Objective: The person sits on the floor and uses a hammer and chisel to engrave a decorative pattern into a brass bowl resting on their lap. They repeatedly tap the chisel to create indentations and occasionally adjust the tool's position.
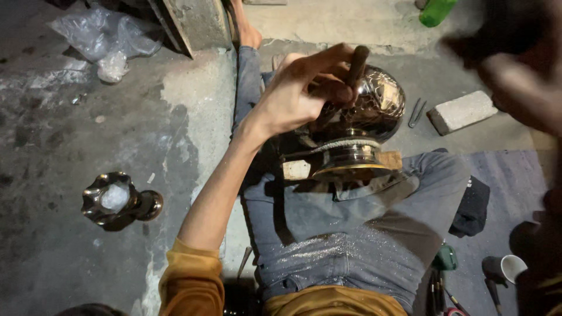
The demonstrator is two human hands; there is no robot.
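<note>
Dark, polished metal forms the vase (366,117) at the centre of my view: a rounded body patterned with fine lines, narrowing to a neck bound with cord and flaring to a brass-edged rim. It lies across my lap, over the knees of my grey jeans (351,234), propped on a pale wooden block (301,168).

My left hand (298,88) is above the vase body, fingers clenched round a short brown tool handle (358,64) whose lower end points down at the metal surface; whether the tip touches I cannot tell. The forearm runs down to a mustard-yellow sleeve (190,284).

My right hand (515,82) is raised at the upper right, close to the lens and heavily blurred; I cannot tell how its fingers are set or whether they hold anything.

On the concrete floor (70,152): 1 second dark metal vessel with a wavy rim (117,202) lies well to the left; 1 grey brick (462,111) and a thin metal tweezer-like tool (417,112) lie just right of the vase; a crumpled clear plastic bag (105,38) is at upper left; a green bottle (436,10) at the top edge; a white cup (512,268) and a dark cloth (471,208) at lower right.
</note>
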